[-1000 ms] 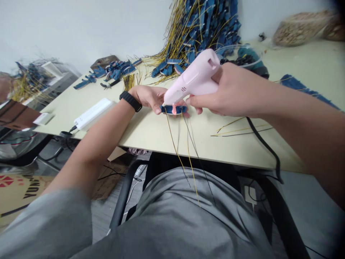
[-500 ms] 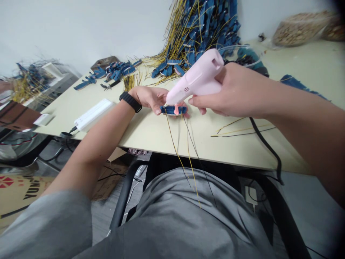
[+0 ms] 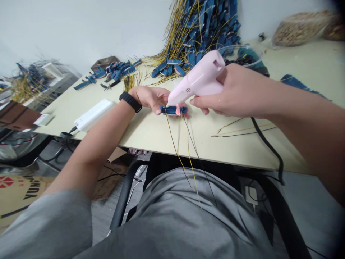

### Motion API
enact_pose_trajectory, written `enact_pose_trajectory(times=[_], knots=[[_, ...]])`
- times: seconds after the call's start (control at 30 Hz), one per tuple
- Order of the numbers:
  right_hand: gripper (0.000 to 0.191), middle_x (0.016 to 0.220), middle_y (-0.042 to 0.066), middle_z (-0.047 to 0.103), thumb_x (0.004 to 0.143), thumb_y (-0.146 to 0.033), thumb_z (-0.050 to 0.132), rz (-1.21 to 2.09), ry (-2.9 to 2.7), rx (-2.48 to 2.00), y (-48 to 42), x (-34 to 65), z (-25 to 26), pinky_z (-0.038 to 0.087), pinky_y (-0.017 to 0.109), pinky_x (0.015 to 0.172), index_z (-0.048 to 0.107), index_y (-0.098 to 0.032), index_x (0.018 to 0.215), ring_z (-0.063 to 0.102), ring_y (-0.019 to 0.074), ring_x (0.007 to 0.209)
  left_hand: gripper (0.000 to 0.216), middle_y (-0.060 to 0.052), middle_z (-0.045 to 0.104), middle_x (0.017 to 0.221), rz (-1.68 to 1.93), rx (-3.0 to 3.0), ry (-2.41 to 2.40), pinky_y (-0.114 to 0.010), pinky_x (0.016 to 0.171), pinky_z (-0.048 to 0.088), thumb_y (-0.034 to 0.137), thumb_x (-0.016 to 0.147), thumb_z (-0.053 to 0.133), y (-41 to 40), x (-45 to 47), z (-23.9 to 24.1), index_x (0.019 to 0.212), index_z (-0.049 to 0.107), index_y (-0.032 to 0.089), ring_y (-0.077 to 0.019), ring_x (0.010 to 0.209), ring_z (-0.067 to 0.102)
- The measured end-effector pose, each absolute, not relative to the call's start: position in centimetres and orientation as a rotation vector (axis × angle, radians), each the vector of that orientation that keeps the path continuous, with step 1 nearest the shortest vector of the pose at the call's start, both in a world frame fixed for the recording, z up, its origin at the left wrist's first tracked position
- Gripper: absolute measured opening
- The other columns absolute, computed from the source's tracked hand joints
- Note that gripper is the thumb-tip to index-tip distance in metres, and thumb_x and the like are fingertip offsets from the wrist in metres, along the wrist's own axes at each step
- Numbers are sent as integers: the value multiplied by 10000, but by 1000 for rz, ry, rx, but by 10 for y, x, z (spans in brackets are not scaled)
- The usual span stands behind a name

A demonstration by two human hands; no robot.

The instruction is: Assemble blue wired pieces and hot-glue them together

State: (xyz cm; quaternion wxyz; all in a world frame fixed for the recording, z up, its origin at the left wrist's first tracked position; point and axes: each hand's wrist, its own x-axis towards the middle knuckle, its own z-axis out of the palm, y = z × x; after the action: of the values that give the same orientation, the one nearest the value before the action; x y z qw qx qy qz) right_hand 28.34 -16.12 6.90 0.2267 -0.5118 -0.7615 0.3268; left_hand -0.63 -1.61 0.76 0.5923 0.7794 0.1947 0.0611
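Wrapped around the handle of a pale pink glue gun (image 3: 198,77), my right hand (image 3: 226,91) is closed, and a black cord hangs below it. The gun's nozzle points down at the left end of a small blue strip-shaped piece (image 3: 172,110). My left hand (image 3: 153,99), with a black band at the wrist, grips that piece between thumb and fingers. Thin yellow and black wires (image 3: 191,158) hang from both its ends past the table edge. The gun's pink trigger shows in front of the piece.
A tall heap of blue pieces with yellow wires (image 3: 199,32) leans against the wall. Further left lie loose blue pieces (image 3: 115,72), pliers (image 3: 110,85) and a white power strip (image 3: 94,114). A clear tub (image 3: 250,57) and a bag of tan pellets (image 3: 299,28) stand at the right.
The glue gun and my right hand have shifted very slightly right, the nozzle staying by the blue piece's left end. My left hand holds its place. A person's hand at the far left has left view.
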Motion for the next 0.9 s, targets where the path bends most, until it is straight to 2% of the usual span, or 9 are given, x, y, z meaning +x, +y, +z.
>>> enact_pose_trajectory(times=[0.2,0.33,0.4,0.5,0.67,0.8,0.9], knots=[[333,678,33,646,1013,-445,994,854,-2102,-1415,-162,284,67,414,415,637,770,-298,814,524,208,611,866,-192,970,1422,16,1801,395,-532,1370,637,750,459,1264,-12,-9,5,1122,996,261,-519,1593,827],[341,651,28,625,1002,-492,1004,878,-2103,-1381,-160,285,65,415,424,615,784,-323,803,510,220,593,937,-201,976,1324,73,1808,450,-599,1327,653,781,368,1271,-9,-11,1,1095,1015,248,-555,1445,884],[338,646,28,624,992,-534,1014,885,-2112,-1361,-158,286,64,421,426,602,806,-340,810,509,227,589,978,-229,966,1328,100,1812,483,-622,1340,641,790,348,1271,-7,-12,-1,1109,1019,229,-581,1459,875],[362,661,43,665,975,-610,1009,851,-2136,-1367,-154,286,61,432,424,582,831,-358,785,549,245,598,1010,-238,957,1386,86,1816,474,-606,1403,610,789,412,1253,-8,-12,-1,1214,1012,225,-593,1627,790],[389,705,44,719,984,-546,968,829,-2162,-1346,-150,283,60,431,419,590,806,-352,689,573,242,604,1265,-201,921,1596,158,1840,457,-546,1428,603,728,482,1227,-13,-5,3,1621,910,279,-544,1795,675],[370,697,27,698,983,-490,959,837,-2152,-1324,-153,281,62,416,397,600,794,-346,685,572,236,615,1273,-176,921,1594,97,1828,442,-529,1377,637,713,459,1220,-9,-6,1,1620,906,296,-549,1768,697],[350,682,27,691,978,-513,964,828,-2152,-1353,-155,280,63,406,387,584,813,-339,714,570,229,609,1133,-167,939,1507,7,1801,427,-576,1335,653,731,496,1204,-4,-13,-3,1502,951,275,-576,1704,741]])
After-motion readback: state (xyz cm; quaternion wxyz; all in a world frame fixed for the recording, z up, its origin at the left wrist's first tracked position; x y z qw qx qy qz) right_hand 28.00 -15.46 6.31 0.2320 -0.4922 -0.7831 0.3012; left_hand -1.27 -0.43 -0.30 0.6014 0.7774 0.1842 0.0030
